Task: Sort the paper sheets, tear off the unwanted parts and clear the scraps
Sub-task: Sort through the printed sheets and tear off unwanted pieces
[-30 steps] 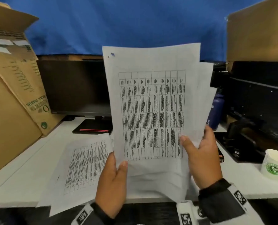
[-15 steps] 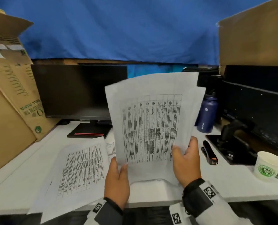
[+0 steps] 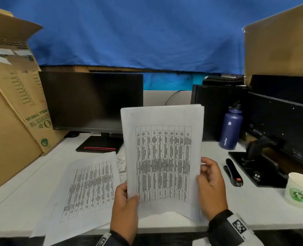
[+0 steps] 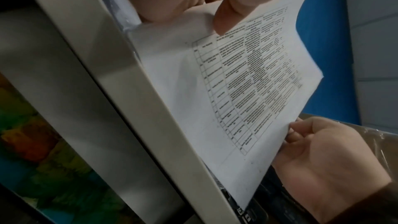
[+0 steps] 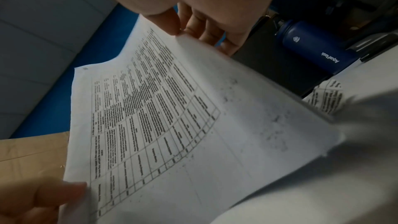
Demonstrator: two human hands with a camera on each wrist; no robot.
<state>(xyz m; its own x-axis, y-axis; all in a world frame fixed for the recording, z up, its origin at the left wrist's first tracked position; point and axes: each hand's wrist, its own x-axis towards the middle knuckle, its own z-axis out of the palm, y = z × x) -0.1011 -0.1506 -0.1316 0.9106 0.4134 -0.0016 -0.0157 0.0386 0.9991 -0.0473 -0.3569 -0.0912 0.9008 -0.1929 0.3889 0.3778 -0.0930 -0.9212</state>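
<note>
I hold a stack of white sheets (image 3: 163, 157) printed with a table upright above the desk's front edge. My left hand (image 3: 125, 206) pinches the lower left edge, thumb on the front (image 4: 228, 16). At the stack's right edge, my right hand (image 3: 210, 185) has thumb and fingers on the paper (image 5: 193, 30). The same sheets (image 4: 247, 81) (image 5: 172, 134) fill both wrist views. More printed sheets (image 3: 87, 189) lie flat on the white desk (image 3: 23, 192) to the left. A crumpled paper scrap (image 3: 121, 166) peeks out behind the stack.
A dark monitor (image 3: 92, 102) stands behind the sheets, with a cardboard box (image 3: 10, 107) leaning at the left. On the right are a navy bottle (image 3: 230, 126), a black stapler (image 3: 233, 172), a black monitor stand (image 3: 257, 164) and a white paper cup (image 3: 299, 189).
The held stack has come down from in front of the monitor toward the desk, and its fanned sheets are squared together. Both hands stayed on its edges.
</note>
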